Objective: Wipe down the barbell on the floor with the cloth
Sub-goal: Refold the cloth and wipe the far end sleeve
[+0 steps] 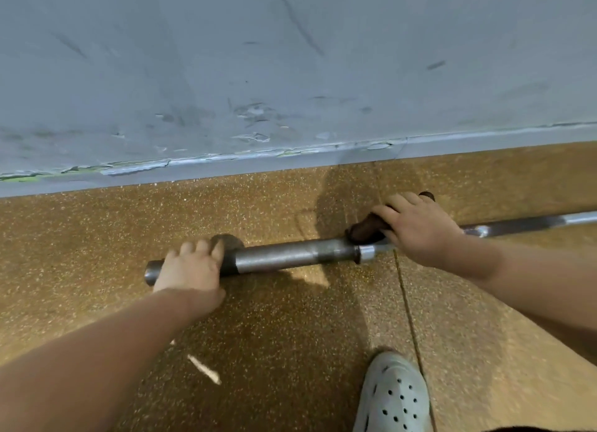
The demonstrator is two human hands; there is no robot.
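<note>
Head view: a grey clog (392, 399) stood on the floor near the bottom edge, just right of centre, and a pale scrap (204, 369) lay on the floor left of it, both well clear of the bar. Nothing blocked either hand. The barbell (290, 256) lay on the floor, parallel to the wall, its thick sleeve end to the left and the thin shaft running off right. Left hand (190, 266) was curled over the sleeve near its left end, fingers wrapped over the top, gripping the bar. Right hand (416, 228) was closed on a dark brown cloth (366, 228), pressed onto the shaft just right of the collar; cloth bunched under the palm, a bit poking out behind the fingers. Both forearms bare. Floor (97, 237) was speckled tan-brown with a seam line running toward the camera. Wall (226, 60) was grey-blue, scuffed, paint chipped along the baseboard. Hand shadows fell on the floor behind the bar.
</note>
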